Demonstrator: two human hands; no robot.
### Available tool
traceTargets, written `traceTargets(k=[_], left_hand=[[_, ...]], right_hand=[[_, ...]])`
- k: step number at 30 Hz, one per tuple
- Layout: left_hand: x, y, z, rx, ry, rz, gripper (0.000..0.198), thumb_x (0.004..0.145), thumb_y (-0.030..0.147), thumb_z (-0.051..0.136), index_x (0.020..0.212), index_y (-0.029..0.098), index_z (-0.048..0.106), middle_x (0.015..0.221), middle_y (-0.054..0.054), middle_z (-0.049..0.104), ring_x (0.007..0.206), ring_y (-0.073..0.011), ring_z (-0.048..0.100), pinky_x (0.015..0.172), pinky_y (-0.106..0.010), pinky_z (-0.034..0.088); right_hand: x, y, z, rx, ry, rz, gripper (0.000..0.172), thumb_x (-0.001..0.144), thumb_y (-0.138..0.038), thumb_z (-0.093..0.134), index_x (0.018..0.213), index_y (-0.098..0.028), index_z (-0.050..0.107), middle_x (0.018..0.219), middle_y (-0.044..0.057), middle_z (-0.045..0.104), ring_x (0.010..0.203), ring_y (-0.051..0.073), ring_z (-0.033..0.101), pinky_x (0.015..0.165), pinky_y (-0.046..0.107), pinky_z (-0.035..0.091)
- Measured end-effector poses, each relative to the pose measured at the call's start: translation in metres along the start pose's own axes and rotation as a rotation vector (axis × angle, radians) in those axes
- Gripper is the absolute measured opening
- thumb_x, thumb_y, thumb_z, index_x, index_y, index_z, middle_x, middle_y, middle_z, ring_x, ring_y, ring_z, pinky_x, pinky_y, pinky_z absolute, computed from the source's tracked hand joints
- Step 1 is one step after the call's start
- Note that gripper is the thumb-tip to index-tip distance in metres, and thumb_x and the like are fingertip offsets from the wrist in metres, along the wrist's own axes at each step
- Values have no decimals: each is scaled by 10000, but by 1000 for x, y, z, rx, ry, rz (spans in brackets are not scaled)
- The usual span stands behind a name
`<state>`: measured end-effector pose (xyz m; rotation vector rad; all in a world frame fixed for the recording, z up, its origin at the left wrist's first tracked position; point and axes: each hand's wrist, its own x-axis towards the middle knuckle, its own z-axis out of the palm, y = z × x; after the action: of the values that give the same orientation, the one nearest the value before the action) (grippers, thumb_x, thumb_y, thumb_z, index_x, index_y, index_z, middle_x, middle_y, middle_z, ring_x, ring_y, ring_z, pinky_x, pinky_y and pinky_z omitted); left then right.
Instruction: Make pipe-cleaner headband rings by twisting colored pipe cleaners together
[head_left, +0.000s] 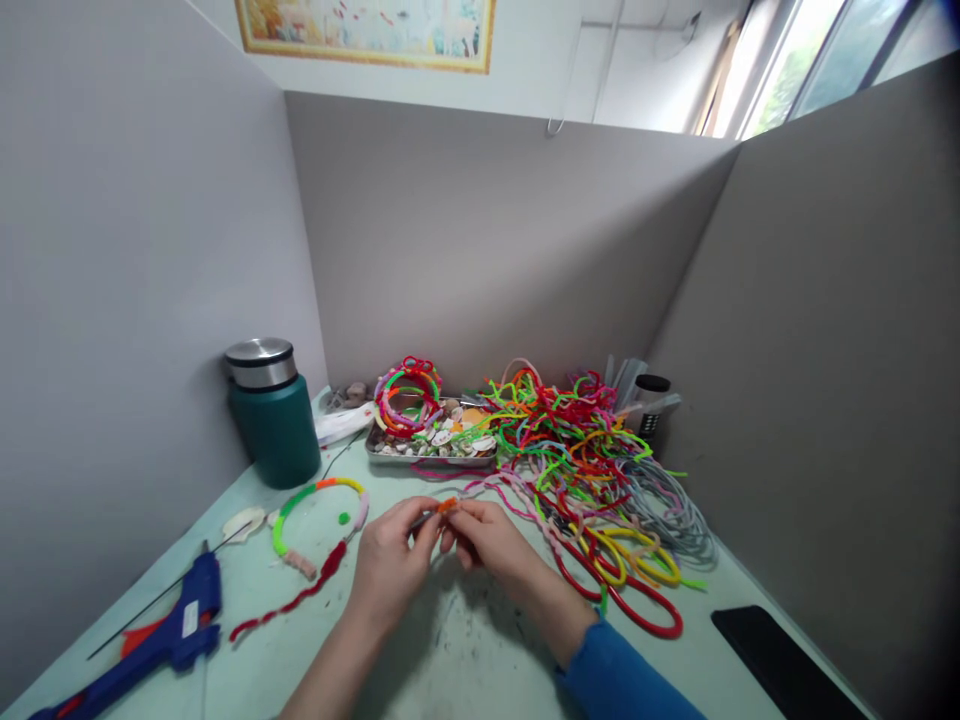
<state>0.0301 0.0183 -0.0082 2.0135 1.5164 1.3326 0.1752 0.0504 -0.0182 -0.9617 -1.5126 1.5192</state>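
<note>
My left hand [397, 555] and my right hand [491, 540] meet above the middle of the table, fingertips closed in a pinch. Between them is a short orange fuzzy piece, seemingly pipe cleaner [447, 505]. A thin dark end shows at my left fingertips; its kind is hidden. Left of my hands lies a ring wrapped in coloured pipe cleaner [298, 498], green, orange, yellow and pink. From its lower right trails a red pipe cleaner [289, 605]. A small green tuft [344, 518] rests inside the ring.
A blue glue gun [196, 610] lies at the left, before a teal flask [276, 425]. Behind my hands a metal tray [431, 461] holds buttons and finished rings [409, 400]. Tangled pipe cleaners [559, 425], scissors [652, 610] and a black phone-like slab [780, 660] occupy the right.
</note>
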Motion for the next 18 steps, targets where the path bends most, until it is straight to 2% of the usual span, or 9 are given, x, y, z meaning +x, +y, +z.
traceTargets(k=[3, 8, 18], left_hand=[[-1, 3, 0, 48, -40, 71, 182, 852, 256, 442, 877, 204, 615, 807, -26, 680, 719, -159, 624, 649, -243, 447], [-2, 7, -2, 74, -76, 26, 126, 869, 268, 418, 886, 198, 522, 748, -22, 659, 696, -175, 622, 588, -252, 423], [0, 1, 0, 169, -56, 167, 176, 890, 251, 406, 790, 191, 537, 754, -29, 611, 732, -175, 570, 676, -284, 404]], right_hand=[[0, 0, -2, 105, -22, 31, 289, 803, -390, 518, 729, -124, 603, 609, -14, 584, 366, 35, 382, 341, 161, 243], [-2, -4, 2, 151, -3, -3, 136, 717, -237, 576, 796, -141, 632, 685, -12, 594, 484, 63, 500, 385, 151, 314], [-2, -5, 1, 226, -12, -11, 265, 611, -92, 516, 831, -163, 646, 713, -6, 595, 584, 94, 521, 445, 168, 328]])
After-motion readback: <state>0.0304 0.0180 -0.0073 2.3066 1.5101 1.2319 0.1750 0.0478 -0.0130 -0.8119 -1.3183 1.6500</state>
